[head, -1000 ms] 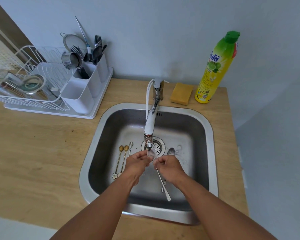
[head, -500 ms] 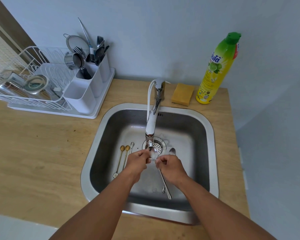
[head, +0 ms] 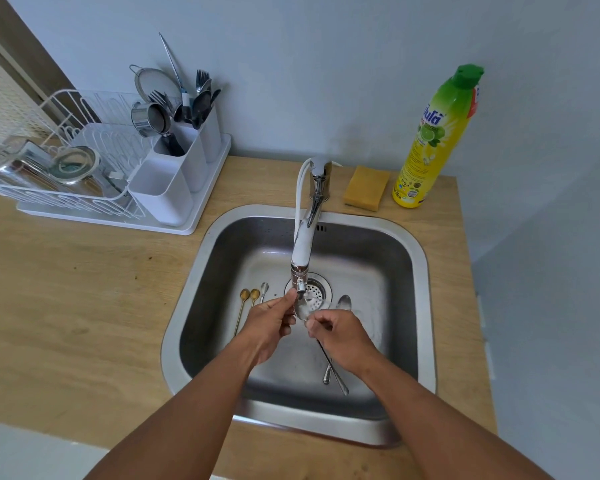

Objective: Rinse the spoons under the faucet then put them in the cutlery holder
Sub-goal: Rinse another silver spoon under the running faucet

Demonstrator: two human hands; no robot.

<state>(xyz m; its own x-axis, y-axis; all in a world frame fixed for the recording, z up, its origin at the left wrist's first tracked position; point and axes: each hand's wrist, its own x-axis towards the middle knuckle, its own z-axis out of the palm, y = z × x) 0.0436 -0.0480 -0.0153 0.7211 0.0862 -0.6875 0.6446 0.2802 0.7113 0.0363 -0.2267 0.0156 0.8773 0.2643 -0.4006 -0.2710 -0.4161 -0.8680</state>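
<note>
Both my hands hold one silver spoon under the faucet spout, over the steel sink. My right hand grips its handle, whose end sticks out below at the wrist. My left hand pinches the bowl, which sits in the running water. On the sink floor lie two gold spoons, a small silver spoon and another silver spoon right of the drain. The white cutlery holder, with several utensils, stands at the back left.
A white dish rack with metal lids sits left of the holder on the wooden counter. A yellow sponge and a green-yellow detergent bottle stand behind the sink by the wall.
Both hands have kept the spoon under the spout, shifting slightly up toward it; the spoon's bowl now sits between the left fingers in the stream.
</note>
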